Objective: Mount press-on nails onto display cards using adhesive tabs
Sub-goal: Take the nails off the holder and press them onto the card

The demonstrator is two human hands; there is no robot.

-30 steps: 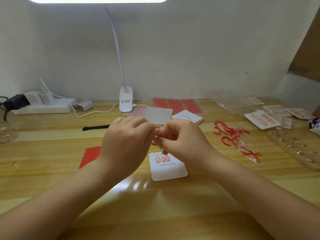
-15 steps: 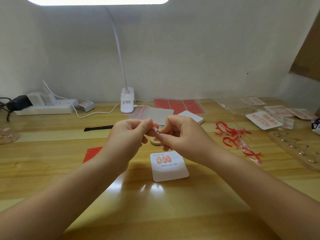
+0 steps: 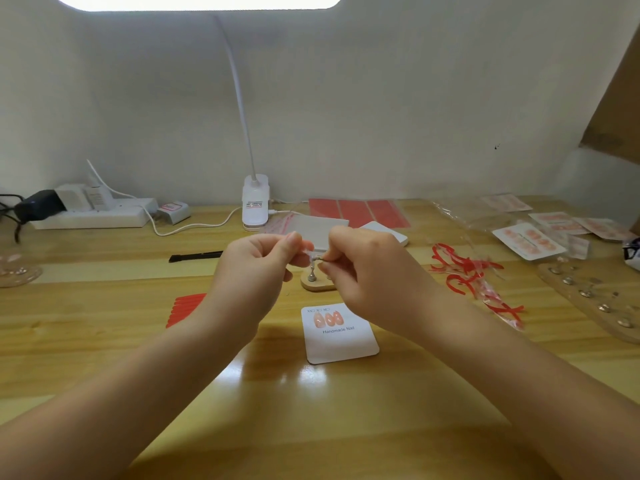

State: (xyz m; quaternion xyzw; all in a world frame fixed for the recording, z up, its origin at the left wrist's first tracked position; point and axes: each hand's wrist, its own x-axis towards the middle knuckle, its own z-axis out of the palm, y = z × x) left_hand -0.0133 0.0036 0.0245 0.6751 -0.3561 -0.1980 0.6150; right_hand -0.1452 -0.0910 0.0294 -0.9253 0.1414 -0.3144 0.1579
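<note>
A pale wooden worktop (image 3: 104,341) carries a white display card (image 3: 341,336) with three pink nails near its middle, and a small wooden stand (image 3: 317,284) just behind it. Along the back lie a white power strip (image 3: 93,216), a lamp base (image 3: 255,202) and red adhesive sheets (image 3: 358,213); red peeled strips (image 3: 467,271) and more filled cards (image 3: 528,240) lie to the right.

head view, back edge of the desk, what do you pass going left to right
black adapter → white power strip → small pink-labelled box → lamp base → red adhesive sheet → bagged nail cards
</note>
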